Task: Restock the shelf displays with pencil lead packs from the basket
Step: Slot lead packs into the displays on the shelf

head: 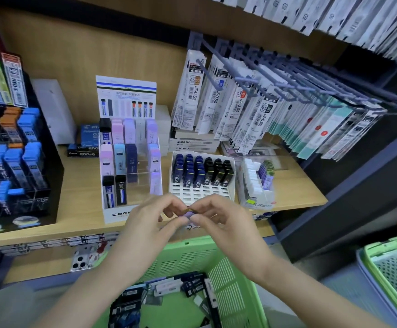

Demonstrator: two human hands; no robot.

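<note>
Left hand (150,223) and right hand (218,221) meet in front of shelf (84,192) edge, above basket (192,254). Both pinch one small lilac pack (186,215), thumb and curled fingertips at each end: left hand on its left end, right hand on its right.

Around:
- refills (240,102) hang on hooks, upper right
- black display (55,176) far left, blue packs
- MONO display (119,214) just behind left hand, tiers of pastel and black packs
- white tray (202,192) just behind right hand, navy and black packs in back rows
- clear tub (256,200) beside tray
- loose packs (169,287) on basket floor, between forearms

Obscured: left hand covers part of MONO label; fingertips hide most of pack, print unreadable; second basket (381,252) cut off at right edge
</note>
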